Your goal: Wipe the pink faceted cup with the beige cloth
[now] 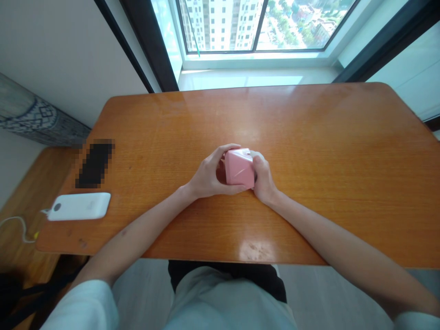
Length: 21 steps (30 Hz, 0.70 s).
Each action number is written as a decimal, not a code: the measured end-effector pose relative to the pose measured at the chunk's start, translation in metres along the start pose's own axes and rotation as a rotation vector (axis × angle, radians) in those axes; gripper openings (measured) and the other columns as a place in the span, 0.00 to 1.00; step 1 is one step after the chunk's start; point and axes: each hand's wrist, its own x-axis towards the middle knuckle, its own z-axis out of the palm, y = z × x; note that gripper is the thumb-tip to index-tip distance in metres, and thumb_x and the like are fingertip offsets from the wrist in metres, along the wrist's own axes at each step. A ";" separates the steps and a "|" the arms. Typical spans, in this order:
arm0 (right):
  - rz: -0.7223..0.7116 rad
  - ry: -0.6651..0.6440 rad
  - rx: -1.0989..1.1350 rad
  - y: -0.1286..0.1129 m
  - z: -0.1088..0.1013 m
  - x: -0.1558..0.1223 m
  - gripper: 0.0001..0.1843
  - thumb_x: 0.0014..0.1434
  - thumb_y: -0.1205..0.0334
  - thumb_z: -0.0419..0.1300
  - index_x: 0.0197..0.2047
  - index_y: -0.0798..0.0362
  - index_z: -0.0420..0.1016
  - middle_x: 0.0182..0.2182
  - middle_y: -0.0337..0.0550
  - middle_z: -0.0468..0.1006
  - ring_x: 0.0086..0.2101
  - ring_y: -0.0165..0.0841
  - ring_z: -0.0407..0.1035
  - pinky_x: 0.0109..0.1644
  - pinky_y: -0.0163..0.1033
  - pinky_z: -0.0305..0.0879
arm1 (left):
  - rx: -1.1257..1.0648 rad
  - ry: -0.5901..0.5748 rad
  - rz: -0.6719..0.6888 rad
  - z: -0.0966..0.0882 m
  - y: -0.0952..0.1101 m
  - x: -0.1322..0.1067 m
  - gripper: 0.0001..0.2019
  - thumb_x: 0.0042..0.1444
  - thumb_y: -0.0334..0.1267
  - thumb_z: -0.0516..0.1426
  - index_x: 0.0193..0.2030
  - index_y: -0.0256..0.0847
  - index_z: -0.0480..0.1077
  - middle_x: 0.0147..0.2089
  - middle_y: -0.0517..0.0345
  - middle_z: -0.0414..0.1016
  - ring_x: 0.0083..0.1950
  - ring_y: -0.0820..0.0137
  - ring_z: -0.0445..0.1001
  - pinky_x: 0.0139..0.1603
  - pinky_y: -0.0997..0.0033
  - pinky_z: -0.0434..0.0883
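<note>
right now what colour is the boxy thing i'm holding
The boxy thing is pink; see head view.

There are two hands [209, 174] [264, 181], one pink block [239, 170], one white gadget [82, 206], one blurred object [93, 166], one cable [24, 225], one table [330, 156] and one window [225, 27].

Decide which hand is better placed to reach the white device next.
Probably the left hand: it is nearer the white device, though it and the right hand both hold the pink object.

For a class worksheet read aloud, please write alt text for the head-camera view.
A person's left-hand grip and right-hand grip hold a pink block between them over a wooden table. A white oblong object and a pixelated dark shape lie at the table's left; a window is beyond.
</note>
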 end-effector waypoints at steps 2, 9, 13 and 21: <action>0.034 0.005 -0.011 -0.002 0.000 0.000 0.36 0.70 0.22 0.57 0.39 0.47 0.81 0.31 0.41 0.78 0.32 0.37 0.68 0.37 0.45 0.66 | -0.057 -0.032 -0.070 0.001 -0.005 -0.001 0.49 0.55 0.65 0.75 0.76 0.49 0.64 0.67 0.45 0.81 0.57 0.57 0.85 0.56 0.58 0.84; 0.117 0.014 0.041 0.001 0.000 0.005 0.38 0.69 0.18 0.53 0.38 0.46 0.79 0.31 0.40 0.77 0.32 0.37 0.69 0.38 0.45 0.66 | 0.282 -0.082 0.235 -0.005 -0.019 -0.004 0.62 0.51 0.66 0.77 0.85 0.60 0.50 0.87 0.38 0.54 0.85 0.40 0.63 0.80 0.33 0.72; 0.128 -0.011 0.080 0.006 -0.002 0.004 0.38 0.71 0.19 0.51 0.38 0.45 0.79 0.31 0.40 0.76 0.31 0.37 0.68 0.38 0.46 0.66 | 0.287 -0.041 0.230 -0.005 -0.007 -0.001 0.53 0.54 0.58 0.78 0.81 0.54 0.59 0.78 0.39 0.68 0.78 0.45 0.73 0.77 0.39 0.76; -0.026 -0.001 -0.087 -0.011 0.001 -0.001 0.38 0.67 0.18 0.58 0.32 0.46 0.78 0.28 0.41 0.74 0.30 0.37 0.66 0.35 0.45 0.65 | -0.077 -0.055 -0.108 0.001 -0.004 0.001 0.48 0.53 0.65 0.75 0.74 0.49 0.64 0.61 0.49 0.82 0.49 0.62 0.84 0.50 0.61 0.83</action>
